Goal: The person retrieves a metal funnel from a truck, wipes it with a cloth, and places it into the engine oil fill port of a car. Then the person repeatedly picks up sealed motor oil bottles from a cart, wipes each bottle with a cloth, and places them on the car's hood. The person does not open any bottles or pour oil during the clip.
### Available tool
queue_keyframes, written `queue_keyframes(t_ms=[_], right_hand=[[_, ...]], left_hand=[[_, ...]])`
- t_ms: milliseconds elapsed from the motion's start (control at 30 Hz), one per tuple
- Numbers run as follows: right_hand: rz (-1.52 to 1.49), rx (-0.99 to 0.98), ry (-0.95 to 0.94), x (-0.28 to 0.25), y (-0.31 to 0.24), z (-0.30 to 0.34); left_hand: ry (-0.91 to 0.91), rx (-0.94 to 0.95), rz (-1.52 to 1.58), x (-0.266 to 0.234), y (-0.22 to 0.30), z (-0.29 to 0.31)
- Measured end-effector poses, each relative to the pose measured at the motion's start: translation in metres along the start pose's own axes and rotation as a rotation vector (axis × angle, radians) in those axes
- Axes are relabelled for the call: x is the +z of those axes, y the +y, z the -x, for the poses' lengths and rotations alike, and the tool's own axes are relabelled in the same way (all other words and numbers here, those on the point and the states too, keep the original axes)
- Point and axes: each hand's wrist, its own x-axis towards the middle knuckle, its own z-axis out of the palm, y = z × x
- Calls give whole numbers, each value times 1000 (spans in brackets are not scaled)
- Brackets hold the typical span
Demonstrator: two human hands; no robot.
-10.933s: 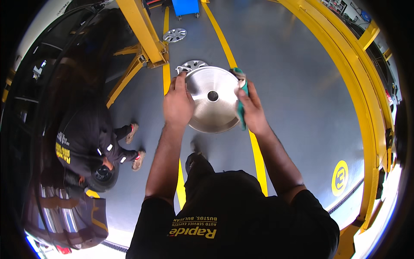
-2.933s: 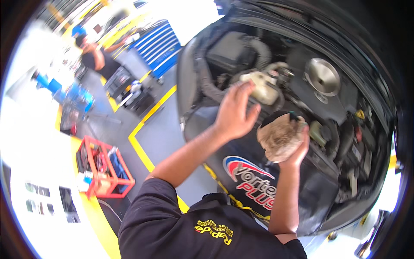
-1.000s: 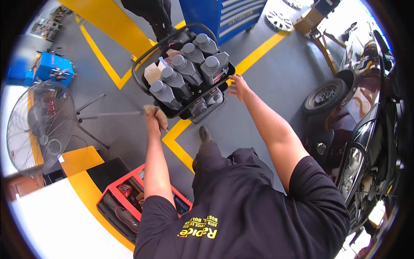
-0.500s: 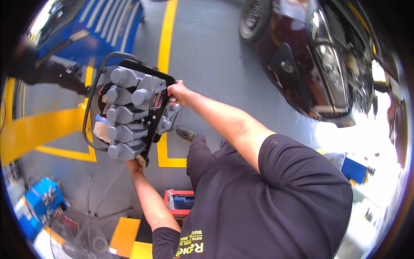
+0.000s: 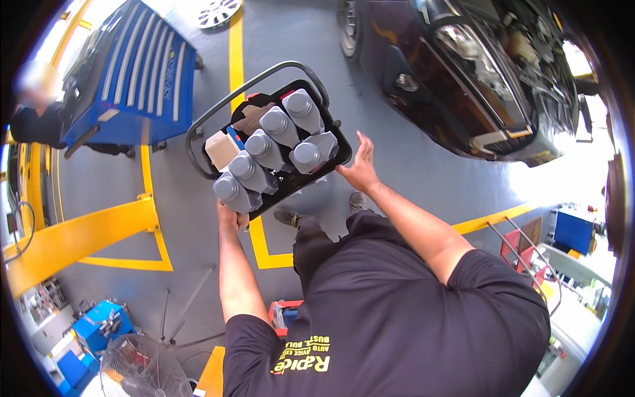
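A black plastic carrier (image 5: 343,140) with a looped handle (image 5: 264,71) is held up in front of me. Several grey plastic bottles (image 5: 266,151) with round caps stand and lean in it, beside a beige carton (image 5: 221,150) and a crumpled brown piece (image 5: 253,119). My left hand (image 5: 231,217) is closed on the carrier's near left corner, its fingers partly hidden below a bottle. At the near right corner is my right hand (image 5: 360,167), open with fingers stretched out; its thumb is close to the rim, and whether it touches I cannot tell.
A blue tool cabinet (image 5: 149,76) stands far left, with a person (image 5: 36,126) beside it. The dark car (image 5: 423,86) at right has its engine bay exposed. A yellow steel beam (image 5: 86,238) lies left; a fan (image 5: 135,367) and red tray (image 5: 274,308) are nearer.
The carrier has moved right and turned from a steep tilt to a more level pose. My right hand has loosened from its rim and spread its fingers. My left hand still holds on.
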Motion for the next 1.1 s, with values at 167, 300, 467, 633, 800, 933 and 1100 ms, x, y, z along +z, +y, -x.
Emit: queue_keyframes(t_ms=[167,300,467,633,800,933,1100], right_hand=[[-245,-222,-354,-90,-92,-7],[-16,-141,-202,-86,-96,31],[-26,-508,4,-104,-112,66],[-145,-444,191,-193,-159,92],[-926,-178,412,-358,-163,74],[-817,-214,527,-556,-111,-33],[-513,-74,318,-712,0,-203]], left_hand=[[-118,21,237,20,32,0],[-261,63,121,27,58,15],[-332,-145,-68,29,84,18],[-280,74,37,82,85,61],[-293,-18,13,89,85,69],[-575,-322,115,51,55,42],[148,16,221,105,-2,138]])
